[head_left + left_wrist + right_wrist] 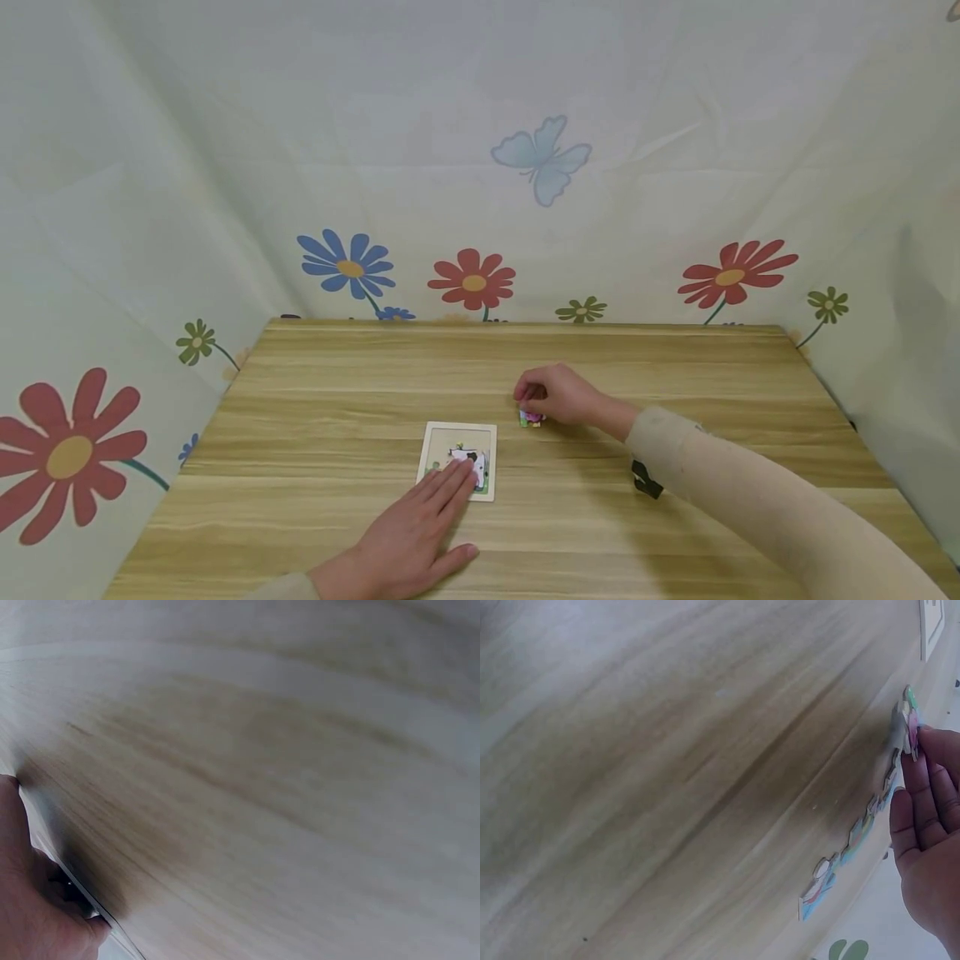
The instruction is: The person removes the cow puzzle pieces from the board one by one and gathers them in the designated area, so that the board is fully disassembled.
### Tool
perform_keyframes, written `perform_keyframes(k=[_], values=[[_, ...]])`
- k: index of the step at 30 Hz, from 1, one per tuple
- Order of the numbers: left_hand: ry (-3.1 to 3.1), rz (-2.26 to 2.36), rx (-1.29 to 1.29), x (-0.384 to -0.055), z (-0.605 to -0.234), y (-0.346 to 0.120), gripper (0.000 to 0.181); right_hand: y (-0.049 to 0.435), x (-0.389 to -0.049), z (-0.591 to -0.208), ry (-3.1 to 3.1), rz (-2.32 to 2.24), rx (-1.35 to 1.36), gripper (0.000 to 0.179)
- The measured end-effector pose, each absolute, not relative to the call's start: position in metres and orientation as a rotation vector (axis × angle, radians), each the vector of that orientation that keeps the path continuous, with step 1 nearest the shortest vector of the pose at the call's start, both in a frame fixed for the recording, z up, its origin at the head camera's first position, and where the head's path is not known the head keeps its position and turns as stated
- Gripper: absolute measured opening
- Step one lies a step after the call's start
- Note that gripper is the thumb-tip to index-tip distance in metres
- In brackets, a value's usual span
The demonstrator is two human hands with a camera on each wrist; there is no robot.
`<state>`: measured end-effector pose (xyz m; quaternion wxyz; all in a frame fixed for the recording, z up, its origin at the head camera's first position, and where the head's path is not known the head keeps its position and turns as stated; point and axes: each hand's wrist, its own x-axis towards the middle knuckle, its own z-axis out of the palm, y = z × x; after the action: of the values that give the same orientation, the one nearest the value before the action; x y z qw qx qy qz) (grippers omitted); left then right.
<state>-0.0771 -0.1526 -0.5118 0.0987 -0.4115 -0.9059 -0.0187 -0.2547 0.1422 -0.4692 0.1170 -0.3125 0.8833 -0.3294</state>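
Observation:
My left hand (420, 529) lies flat with straight fingers over a framed picture board (487, 429). The board has a white border and shows a black-and-white cow (459, 454), partly covered by the fingers. To the right and a little farther back, my right hand (564, 395) pinches a small jigsaw piece (531, 417) with pink, blue and green print between thumb and fingertips. In the right wrist view that jigsaw piece (910, 724) is tilted up close over the table. The left wrist view catches only part of the left hand (37, 900) at its edge.
Several more jigsaw pieces (859, 834) lie in a row on the wooden table (337, 375) beside the right hand. A black object (646, 480) shows beneath the right sleeve (735, 483). Behind the table hangs a flower-printed cloth (420, 167).

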Motion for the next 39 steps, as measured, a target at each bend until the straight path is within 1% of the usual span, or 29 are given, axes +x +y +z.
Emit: perform_keyframes(k=[14,18,24,29,39], values=[[-2.681,-0.041,-1.217,-0.077,-0.512,-0.151,0.08,0.147,-0.252,-0.472,2.636,-0.959,-0.958,0.005],[-2.676,-0.038,-1.22,-0.077,-0.511,-0.151,0.08,0.153,-0.251,-0.47,2.621,-0.961,-0.961,0.01],[-2.696,-0.054,-1.212,-0.077,-0.511,-0.152,0.08,0.162,-0.246,-0.47,2.576,-0.953,-0.968,0.022],[-2.706,-0.059,-1.209,-0.077,-0.511,-0.152,0.08,0.164,-0.241,-0.474,2.603,-0.886,-1.01,0.027],[-2.688,-0.066,-1.211,-0.076,-0.511,-0.152,0.08,0.162,-0.238,-0.478,2.691,-0.784,-1.071,0.024]])
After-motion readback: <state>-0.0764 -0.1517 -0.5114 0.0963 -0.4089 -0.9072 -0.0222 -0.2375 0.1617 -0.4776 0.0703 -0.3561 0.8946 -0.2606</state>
